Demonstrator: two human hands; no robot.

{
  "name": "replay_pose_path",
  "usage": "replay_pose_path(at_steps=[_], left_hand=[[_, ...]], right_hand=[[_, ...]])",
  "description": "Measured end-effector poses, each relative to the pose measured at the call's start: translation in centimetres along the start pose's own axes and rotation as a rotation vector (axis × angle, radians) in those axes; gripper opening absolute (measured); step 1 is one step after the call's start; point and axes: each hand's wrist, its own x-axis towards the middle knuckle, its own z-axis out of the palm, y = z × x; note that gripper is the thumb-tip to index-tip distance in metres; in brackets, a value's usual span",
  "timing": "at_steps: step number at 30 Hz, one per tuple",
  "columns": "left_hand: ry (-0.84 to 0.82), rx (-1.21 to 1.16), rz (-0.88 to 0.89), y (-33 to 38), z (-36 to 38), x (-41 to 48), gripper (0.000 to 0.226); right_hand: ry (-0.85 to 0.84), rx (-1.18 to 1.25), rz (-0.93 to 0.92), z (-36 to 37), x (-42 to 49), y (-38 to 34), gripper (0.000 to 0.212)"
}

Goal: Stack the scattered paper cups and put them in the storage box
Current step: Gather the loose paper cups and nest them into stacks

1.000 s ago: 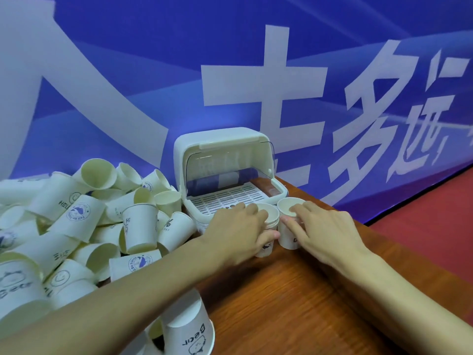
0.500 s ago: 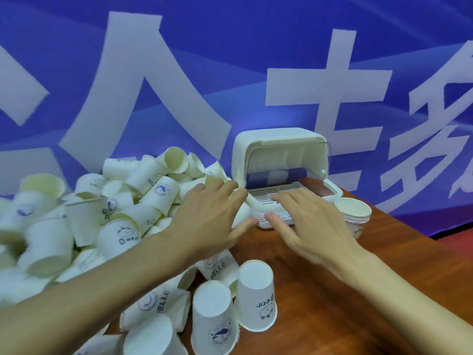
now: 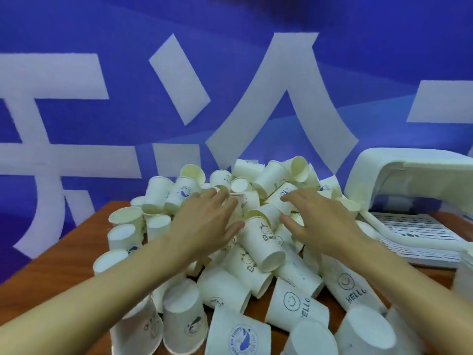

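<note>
A big heap of white paper cups covers the wooden table, some upright, some upside down, many on their sides. Both my hands hover over the heap's middle with fingers spread. My left hand holds nothing and reaches toward a small cup at its fingertips. My right hand is also empty, its fingertips over a logo cup. Between them lies a tilted cup marked "Bear". The white storage box stands at the right with its lid raised and its slotted tray showing.
A blue banner with large white characters hangs right behind the table. Cups printed "HELLO" lie near the front edge. A further cup stack is cut off by the frame's right edge.
The view swung left from the box to the cup heap. Both hands left the two cups beside the box and moved left over the heap, empty and spread.
</note>
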Motion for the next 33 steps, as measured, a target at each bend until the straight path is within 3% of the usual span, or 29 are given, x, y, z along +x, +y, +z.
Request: replay_pose_path(at_steps=[8, 11, 15, 24, 33], left_hand=[[0.032, -0.119, -0.099, -4.3, 2.4, 0.5, 0.046], [0.021, -0.122, -0.064, -3.9, 2.7, 1.4, 0.047], [0.06, -0.041, 0.045, -3.2, 2.7, 2.6, 0.029], [0.127, -0.007, 0.154, -1.8, 0.6, 2.8, 0.01], [0.272, 0.02, 0.165, 1.9, -5.1, 4.4, 0.013]], right_hand=[[-0.104, 0.179, -0.023, 1.7, 3.7, -2.8, 0.051], [-0.167, 0.178, -0.121, 1.2, 3.7, -3.7, 0.047], [-0.224, 0.115, -0.19, 0.8, 3.5, -4.4, 0.041], [-0.03, 0.2, -0.143, -0.8, 2.3, -3.8, 0.031], [0.224, 0.267, -0.106, -4.6, -1.4, 0.2, 0.02]])
